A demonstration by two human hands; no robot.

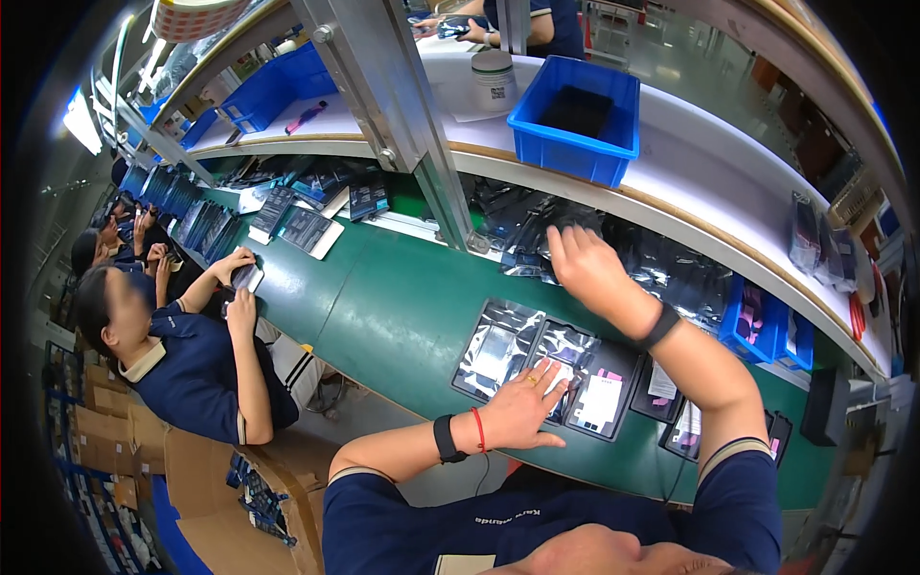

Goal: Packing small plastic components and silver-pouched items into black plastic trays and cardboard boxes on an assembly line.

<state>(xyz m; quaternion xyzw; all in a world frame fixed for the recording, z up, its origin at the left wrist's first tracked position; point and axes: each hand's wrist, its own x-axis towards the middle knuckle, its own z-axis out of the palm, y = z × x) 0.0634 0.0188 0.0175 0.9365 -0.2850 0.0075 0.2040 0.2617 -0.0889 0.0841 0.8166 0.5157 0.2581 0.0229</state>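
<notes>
My left hand [525,407], with a ring and a red bracelet, lies flat with fingers spread on a clear-wrapped item in the middle of a black tray [476,392]. To its left in that tray is a shiny clear bag [500,347] with a flat item inside. On its right sits a white card [601,401] with pink and dark pieces. My right hand [585,264] is raised farther off, near a heap of dark items in clear bags [537,216] under the shelf. Its fingers are stretched, slightly bent, with nothing visible in them; the palm side is hidden.
More black trays [656,388] with cards lie to the right, partly behind my right arm. Blue bins [752,321] stand at the right. Above the bench [374,287], a shelf holds a blue bin [575,158] and a white jar [494,81]. A metal post [436,182] rises ahead; a co-worker [206,355] sits left.
</notes>
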